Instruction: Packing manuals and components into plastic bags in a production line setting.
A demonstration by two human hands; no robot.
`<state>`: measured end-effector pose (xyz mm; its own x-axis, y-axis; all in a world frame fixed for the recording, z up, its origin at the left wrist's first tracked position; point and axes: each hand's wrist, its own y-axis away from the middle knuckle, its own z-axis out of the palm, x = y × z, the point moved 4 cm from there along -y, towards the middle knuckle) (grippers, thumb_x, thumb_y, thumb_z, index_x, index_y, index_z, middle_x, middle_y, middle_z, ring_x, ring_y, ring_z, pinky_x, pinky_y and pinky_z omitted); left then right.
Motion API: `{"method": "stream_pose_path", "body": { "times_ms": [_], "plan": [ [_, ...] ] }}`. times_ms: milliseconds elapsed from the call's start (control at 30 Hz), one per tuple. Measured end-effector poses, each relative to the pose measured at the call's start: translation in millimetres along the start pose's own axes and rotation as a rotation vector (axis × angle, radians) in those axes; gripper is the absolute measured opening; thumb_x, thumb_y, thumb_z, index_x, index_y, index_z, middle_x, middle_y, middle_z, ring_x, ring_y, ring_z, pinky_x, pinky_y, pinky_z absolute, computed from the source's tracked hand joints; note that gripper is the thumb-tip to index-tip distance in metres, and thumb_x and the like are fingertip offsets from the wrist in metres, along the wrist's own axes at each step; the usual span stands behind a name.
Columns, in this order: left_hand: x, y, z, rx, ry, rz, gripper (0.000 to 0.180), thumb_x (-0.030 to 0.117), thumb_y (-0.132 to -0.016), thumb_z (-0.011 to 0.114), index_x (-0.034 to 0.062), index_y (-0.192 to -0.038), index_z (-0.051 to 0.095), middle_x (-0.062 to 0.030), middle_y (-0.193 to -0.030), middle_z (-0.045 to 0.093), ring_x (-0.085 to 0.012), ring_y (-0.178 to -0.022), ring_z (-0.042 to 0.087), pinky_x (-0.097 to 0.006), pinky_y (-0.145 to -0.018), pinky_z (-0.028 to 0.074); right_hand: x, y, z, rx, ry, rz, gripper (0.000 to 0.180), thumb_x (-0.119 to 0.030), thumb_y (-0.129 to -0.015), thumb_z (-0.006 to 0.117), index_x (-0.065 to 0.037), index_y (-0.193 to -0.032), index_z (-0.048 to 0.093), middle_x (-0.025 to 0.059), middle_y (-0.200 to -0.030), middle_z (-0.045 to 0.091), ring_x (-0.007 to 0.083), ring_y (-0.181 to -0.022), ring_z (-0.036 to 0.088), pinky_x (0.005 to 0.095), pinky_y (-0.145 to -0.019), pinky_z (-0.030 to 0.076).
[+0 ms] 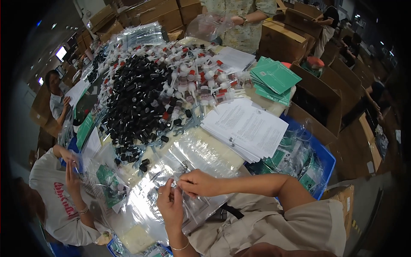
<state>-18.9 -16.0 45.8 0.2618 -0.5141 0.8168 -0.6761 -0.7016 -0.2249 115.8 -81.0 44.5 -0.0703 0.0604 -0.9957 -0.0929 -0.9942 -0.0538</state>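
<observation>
Head view: I see my left hand [170,205] and right hand [198,183] both pinching a clear plastic bag [171,182] between them, just below the black caps pile [137,98] on the bench [222,156].

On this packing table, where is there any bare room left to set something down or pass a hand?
Little. The flattest free patch is the clear plastic bags between the black caps, the paper stack and the two hands. Farther back, pump bottles and green leaflets crowd the table.
</observation>
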Motion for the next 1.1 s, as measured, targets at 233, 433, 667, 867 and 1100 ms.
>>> {"method": "stream_pose_path", "body": {
  "times_ms": [233,433,667,867,1100],
  "plan": [
    [-6.8,-10.8,-63.7,0.188,-0.247,0.034,0.059,-0.012,-0.073,0.037,0.0012,-0.130,0.046,-0.0117,-0.114,0.052,-0.0146,-0.079,0.051,-0.025,-0.062,0.043,-8.0,35.0,-52.0,0.162,0.286,0.105,0.032,-0.021,-0.094,0.049,-0.002,-0.069,0.053,0.0048,-0.055,0.057,0.0104,-0.051,0.054,0.0272,-0.051,0.043],
    [8.5,-19.0,-37.4,0.124,0.002,0.028,0.061,-0.014,-0.071,0.031,0.0009,-0.128,0.049,-0.0128,-0.121,0.056,-0.0137,-0.072,0.060,-0.025,-0.068,0.044,-39.7,96.2,-119.6,0.508,0.729,-0.115,0.018,-0.022,-0.079,0.068,-0.006,-0.085,0.062,0.0098,-0.080,0.062,0.0252,-0.074,0.060,0.0350,-0.065,0.047],
    [20.2,-29.8,-23.9,0.018,0.104,0.136,0.055,-0.011,-0.074,0.035,-0.0023,-0.126,0.050,-0.0159,-0.116,0.059,-0.0127,-0.063,0.058,-0.023,-0.060,0.046,-43.5,199.4,-224.6,0.899,1.543,0.158,0.043,-0.030,-0.072,0.074,-0.001,-0.102,0.061,0.0146,-0.095,0.057,0.0327,-0.097,0.052,0.0412,-0.080,0.045],
    [3.0,-33.5,-8.7,-0.029,0.209,0.024,0.051,-0.008,-0.079,0.037,-0.0014,-0.128,0.048,-0.0143,-0.117,0.058,-0.0100,-0.064,0.055,-0.022,-0.060,0.046,-38.7,199.7,-230.7,0.823,1.418,0.407,0.042,-0.031,-0.073,0.072,-0.001,-0.100,0.061,0.0156,-0.099,0.057,0.0322,-0.098,0.051,0.0425,-0.079,0.044],
    [-1.6,-31.5,-2.2,-0.034,0.229,-0.025,0.049,-0.009,-0.079,0.037,-0.0006,-0.125,0.052,-0.0135,-0.110,0.061,-0.0094,-0.060,0.056,-0.023,-0.058,0.047,-36.5,201.2,-230.7,0.958,0.877,0.265,0.022,-0.018,-0.084,0.064,-0.004,-0.091,0.048,0.0103,-0.069,0.059,0.0226,-0.059,0.057,0.0349,-0.054,0.045]
  ]
}}
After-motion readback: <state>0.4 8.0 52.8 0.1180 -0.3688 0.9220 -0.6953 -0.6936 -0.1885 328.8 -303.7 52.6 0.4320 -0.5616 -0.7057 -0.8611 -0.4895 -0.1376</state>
